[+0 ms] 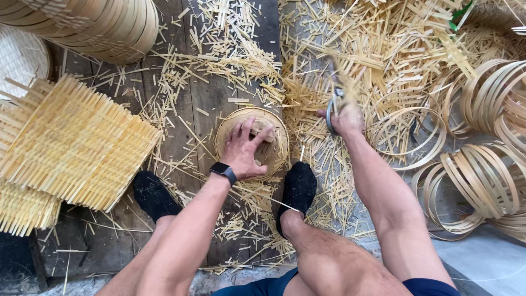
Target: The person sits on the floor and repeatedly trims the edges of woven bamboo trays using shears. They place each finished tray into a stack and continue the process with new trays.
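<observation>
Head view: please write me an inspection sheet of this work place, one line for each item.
Surface: dark wooden boards, covered with cut bamboo slivers.
Job's things: round woven tray on the boards, between two black-socked feet.
Clutter: heap of bamboo offcuts; square woven mats at left.
Grippers: left hand, with a black wrist watch, presses flat on the round woven tray; right hand grips a metal cutting tool, blurred.
Cables: nothing seen.
Surroundings: loose bamboo hoops at right; stacked hoops at top left.
</observation>
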